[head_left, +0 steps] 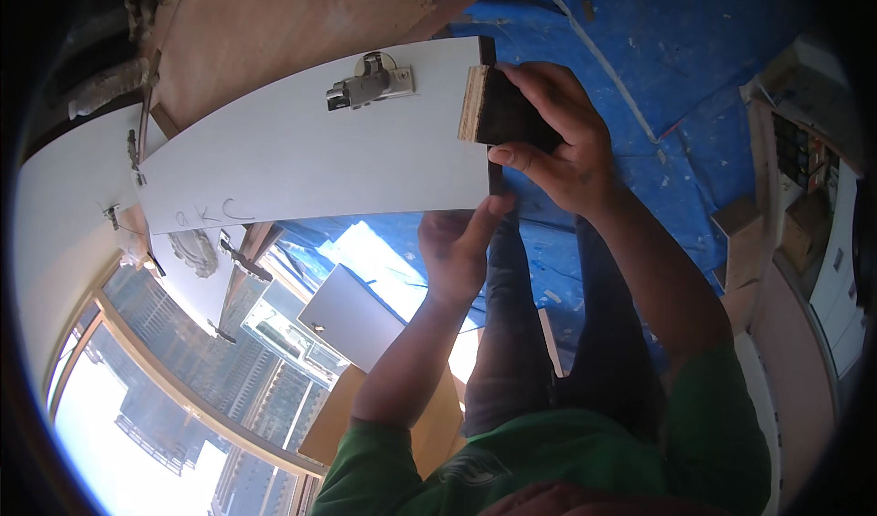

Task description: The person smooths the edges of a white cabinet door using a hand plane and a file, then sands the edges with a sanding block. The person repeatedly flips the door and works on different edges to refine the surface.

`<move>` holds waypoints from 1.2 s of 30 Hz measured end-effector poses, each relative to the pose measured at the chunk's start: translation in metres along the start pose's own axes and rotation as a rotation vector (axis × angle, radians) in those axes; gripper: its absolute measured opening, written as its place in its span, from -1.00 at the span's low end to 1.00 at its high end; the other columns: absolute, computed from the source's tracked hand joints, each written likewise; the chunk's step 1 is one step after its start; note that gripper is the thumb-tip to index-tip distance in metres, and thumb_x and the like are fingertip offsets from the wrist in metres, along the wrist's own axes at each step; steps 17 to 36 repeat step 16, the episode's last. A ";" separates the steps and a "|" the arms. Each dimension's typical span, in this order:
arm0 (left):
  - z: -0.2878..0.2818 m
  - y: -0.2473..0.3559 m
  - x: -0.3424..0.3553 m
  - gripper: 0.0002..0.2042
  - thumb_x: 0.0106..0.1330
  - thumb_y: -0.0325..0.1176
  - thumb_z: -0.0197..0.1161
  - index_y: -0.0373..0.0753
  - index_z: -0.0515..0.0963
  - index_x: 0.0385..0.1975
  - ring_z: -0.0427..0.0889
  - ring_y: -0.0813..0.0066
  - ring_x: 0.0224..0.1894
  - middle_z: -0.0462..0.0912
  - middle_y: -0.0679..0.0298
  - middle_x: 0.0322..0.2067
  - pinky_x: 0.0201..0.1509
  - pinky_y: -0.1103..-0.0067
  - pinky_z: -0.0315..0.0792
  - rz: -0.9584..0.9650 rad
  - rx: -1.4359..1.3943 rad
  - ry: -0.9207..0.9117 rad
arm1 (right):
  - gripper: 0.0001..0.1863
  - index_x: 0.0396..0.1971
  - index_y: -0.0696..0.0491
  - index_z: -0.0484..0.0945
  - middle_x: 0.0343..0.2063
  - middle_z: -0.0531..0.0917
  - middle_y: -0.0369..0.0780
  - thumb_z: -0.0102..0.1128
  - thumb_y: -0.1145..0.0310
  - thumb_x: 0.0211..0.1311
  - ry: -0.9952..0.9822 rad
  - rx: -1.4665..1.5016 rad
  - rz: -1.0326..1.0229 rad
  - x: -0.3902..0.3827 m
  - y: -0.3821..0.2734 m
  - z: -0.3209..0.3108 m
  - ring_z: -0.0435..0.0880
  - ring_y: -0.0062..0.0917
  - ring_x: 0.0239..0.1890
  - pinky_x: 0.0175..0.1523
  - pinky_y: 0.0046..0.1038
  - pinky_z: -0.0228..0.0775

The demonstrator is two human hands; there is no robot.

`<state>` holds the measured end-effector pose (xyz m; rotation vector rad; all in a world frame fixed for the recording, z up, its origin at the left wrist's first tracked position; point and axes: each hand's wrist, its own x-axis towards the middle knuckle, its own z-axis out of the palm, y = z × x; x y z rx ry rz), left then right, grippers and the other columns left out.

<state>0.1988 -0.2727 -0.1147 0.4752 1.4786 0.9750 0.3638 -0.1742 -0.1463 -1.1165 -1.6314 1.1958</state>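
A white cabinet door (301, 142) with a dark edge lies in front of me, a metal concealed hinge (370, 85) fixed on its face. My right hand (571, 142) pinches a small plywood block (512, 110) between thumb and fingers. Its layered pale edge points left and its broad side is black; it sits at the door's right end, over the dark edge. At the door's near right corner, my left hand (457, 247) grips the panel, thumb on the end and fingers partly hidden beneath.
Blue sheeting (630, 59) covers the floor. A brown wooden board (301, 23) lies beyond the door. More white panels with hinges (196, 269) stand at left, near a large window (183, 388). Wooden boxes (738, 228) and cabinets stand at the right.
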 end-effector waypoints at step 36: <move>-0.004 -0.003 0.012 -0.78 0.44 -0.35 0.38 -0.33 0.67 -0.04 0.77 0.29 -0.13 0.81 0.10 -0.18 0.12 0.38 0.58 0.032 -0.034 -0.080 | -0.25 0.32 0.15 0.52 0.29 0.55 -0.08 0.54 0.09 0.22 0.119 -0.119 -0.124 0.083 0.007 -0.002 0.55 -0.10 0.32 0.39 -0.20 0.40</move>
